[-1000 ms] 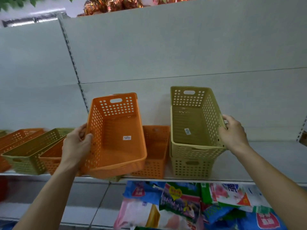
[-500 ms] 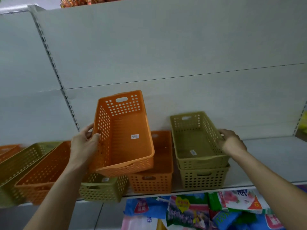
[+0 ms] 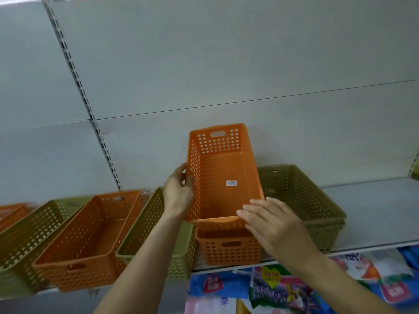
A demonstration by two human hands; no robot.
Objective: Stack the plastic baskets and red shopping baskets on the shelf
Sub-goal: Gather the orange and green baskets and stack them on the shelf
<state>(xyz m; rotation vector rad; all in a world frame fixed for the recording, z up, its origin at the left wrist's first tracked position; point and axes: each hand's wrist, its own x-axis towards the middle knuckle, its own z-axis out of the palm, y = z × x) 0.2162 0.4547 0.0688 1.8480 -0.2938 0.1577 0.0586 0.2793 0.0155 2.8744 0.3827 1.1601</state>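
Note:
My left hand grips the left wall of an orange perforated basket, which is tilted with its far end raised. Its near end rests in a second orange basket standing on the shelf. My right hand lies with fingers spread against the tilted basket's near right corner. Two olive-green baskets sit nested just to the right, with no hand on them. Another green basket stands to the left, partly behind my left forearm.
Further left along the shelf stand an orange basket, a green basket and one more orange basket at the frame edge. Colourful packaged goods fill the shelf below. The white back panel rises behind.
My right hand left the nested green baskets and came across to the orange basket. My left hand carried that basket rightward and down onto the orange basket on the shelf.

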